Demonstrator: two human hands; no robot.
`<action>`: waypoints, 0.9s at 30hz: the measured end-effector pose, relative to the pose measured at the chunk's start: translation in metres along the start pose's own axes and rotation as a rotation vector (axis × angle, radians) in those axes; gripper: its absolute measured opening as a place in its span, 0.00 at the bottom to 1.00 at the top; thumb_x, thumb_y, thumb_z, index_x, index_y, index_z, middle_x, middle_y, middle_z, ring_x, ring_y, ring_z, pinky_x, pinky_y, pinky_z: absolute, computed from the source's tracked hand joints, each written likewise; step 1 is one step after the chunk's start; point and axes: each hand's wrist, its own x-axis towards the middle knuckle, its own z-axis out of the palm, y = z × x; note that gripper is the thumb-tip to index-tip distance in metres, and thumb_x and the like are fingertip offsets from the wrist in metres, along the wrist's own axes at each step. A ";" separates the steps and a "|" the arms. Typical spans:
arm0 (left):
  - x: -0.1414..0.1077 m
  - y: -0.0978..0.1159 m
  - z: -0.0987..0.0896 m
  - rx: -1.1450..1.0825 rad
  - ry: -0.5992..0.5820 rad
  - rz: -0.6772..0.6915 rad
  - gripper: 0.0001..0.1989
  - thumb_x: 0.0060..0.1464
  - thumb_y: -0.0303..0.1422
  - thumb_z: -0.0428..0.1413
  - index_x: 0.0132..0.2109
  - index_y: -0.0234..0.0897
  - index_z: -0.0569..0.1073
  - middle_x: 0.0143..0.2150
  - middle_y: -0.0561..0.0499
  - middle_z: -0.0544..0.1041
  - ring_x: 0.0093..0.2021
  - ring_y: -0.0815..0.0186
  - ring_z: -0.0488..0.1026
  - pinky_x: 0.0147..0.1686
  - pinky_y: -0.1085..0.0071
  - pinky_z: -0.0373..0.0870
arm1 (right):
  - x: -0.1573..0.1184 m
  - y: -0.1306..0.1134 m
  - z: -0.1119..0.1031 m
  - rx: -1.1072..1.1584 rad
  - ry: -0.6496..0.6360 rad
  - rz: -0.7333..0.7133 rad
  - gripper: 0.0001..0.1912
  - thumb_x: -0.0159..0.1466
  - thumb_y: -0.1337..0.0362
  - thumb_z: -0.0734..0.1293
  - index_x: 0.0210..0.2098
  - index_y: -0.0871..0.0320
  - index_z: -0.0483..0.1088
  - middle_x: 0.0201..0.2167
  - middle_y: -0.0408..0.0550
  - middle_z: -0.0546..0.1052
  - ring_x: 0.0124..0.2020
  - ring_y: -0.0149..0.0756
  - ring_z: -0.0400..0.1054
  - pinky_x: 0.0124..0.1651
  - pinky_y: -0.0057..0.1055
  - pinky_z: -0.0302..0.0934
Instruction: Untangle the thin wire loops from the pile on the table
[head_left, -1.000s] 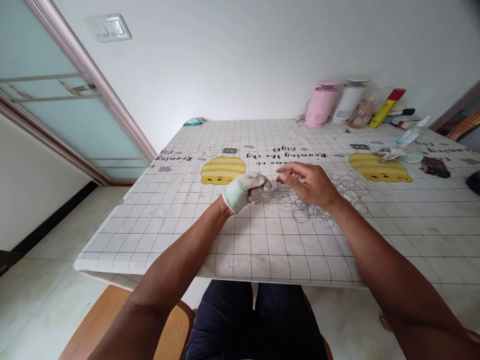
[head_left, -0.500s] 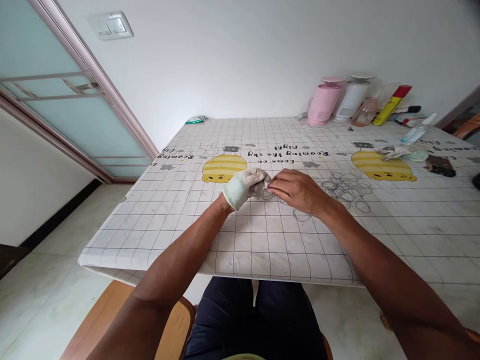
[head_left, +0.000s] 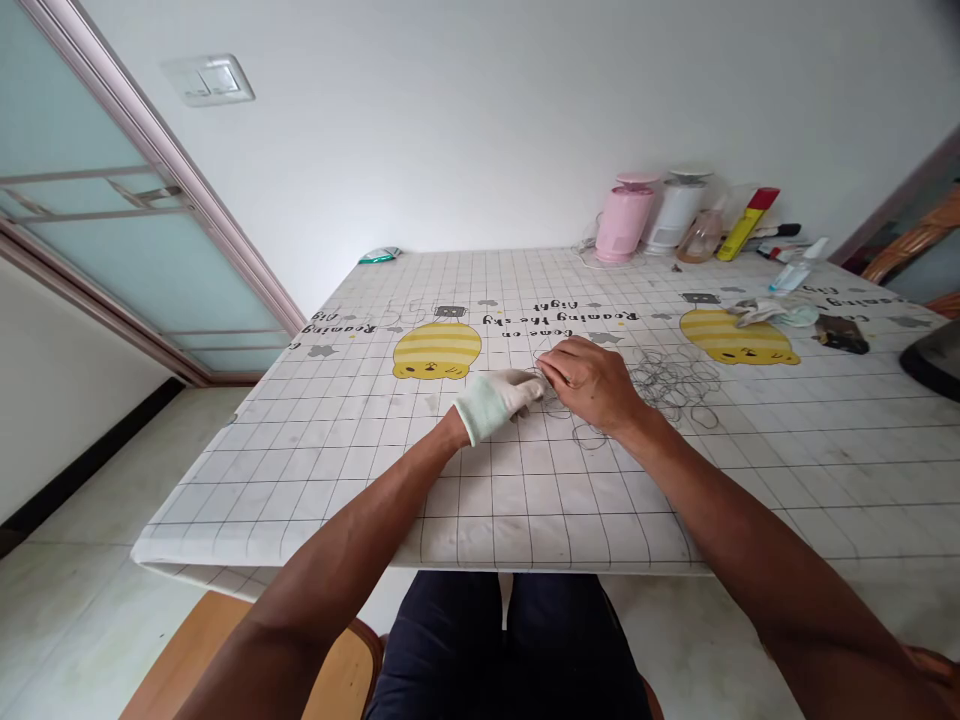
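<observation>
My left hand (head_left: 500, 400) wears a white glove with a pale green cuff and lies low over the table. Its fingers are stretched towards my right hand and look apart. My bare right hand (head_left: 589, 382) is just right of it, thumb and fingers pinched together on a thin dark wire that barely shows at the fingertips. Beside and behind my right wrist, a tangled pile of thin wire loops (head_left: 675, 385) is spread on the cloth. A few stray loops lie beneath my hands.
A checked tablecloth (head_left: 315, 490) covers the table. Along the back right stand a pink device (head_left: 625, 222), a white device (head_left: 675, 215), a spray bottle (head_left: 701, 237) and a yellow-red can (head_left: 748, 227). A crumpled glove (head_left: 776, 312) and a dark item (head_left: 841, 335) lie to the right.
The gloved left hand has gone from curled fingers to stretched ones and dropped slightly lower. My right hand remains pinched. The view has shifted a little.
</observation>
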 end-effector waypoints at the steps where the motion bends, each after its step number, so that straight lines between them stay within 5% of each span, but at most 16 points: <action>1: 0.001 -0.003 0.004 -0.012 -0.019 -0.004 0.12 0.60 0.39 0.59 0.39 0.35 0.81 0.35 0.50 0.80 0.29 0.67 0.74 0.29 0.73 0.69 | 0.000 -0.001 0.000 0.018 0.020 0.028 0.13 0.72 0.65 0.64 0.34 0.54 0.78 0.29 0.49 0.78 0.35 0.41 0.70 0.33 0.35 0.60; 8: 0.010 -0.023 0.019 -0.273 0.052 -0.100 0.07 0.57 0.30 0.62 0.41 0.33 0.84 0.34 0.48 0.81 0.29 0.68 0.75 0.29 0.72 0.72 | 0.002 -0.010 0.003 0.125 0.077 0.143 0.16 0.73 0.60 0.64 0.32 0.54 0.77 0.27 0.47 0.77 0.29 0.37 0.68 0.32 0.34 0.60; 15: 0.023 -0.031 0.013 -0.614 0.054 -0.148 0.13 0.57 0.36 0.67 0.42 0.28 0.80 0.38 0.39 0.83 0.28 0.64 0.79 0.29 0.66 0.76 | 0.005 -0.009 -0.007 0.154 0.210 0.221 0.28 0.75 0.50 0.63 0.20 0.54 0.65 0.20 0.46 0.71 0.24 0.36 0.65 0.28 0.36 0.57; 20: 0.022 -0.024 0.004 -0.680 0.068 -0.194 0.13 0.58 0.37 0.66 0.40 0.28 0.79 0.35 0.41 0.82 0.26 0.66 0.78 0.28 0.68 0.76 | 0.003 -0.010 -0.011 0.255 0.250 0.271 0.30 0.74 0.46 0.63 0.18 0.53 0.65 0.20 0.47 0.75 0.25 0.41 0.72 0.27 0.38 0.61; 27: 0.008 -0.007 0.002 -0.695 0.155 -0.178 0.09 0.63 0.32 0.61 0.40 0.27 0.79 0.36 0.40 0.83 0.27 0.64 0.79 0.31 0.66 0.78 | 0.003 -0.010 -0.009 0.304 0.183 0.363 0.34 0.71 0.43 0.65 0.15 0.54 0.63 0.16 0.46 0.71 0.19 0.36 0.68 0.23 0.35 0.58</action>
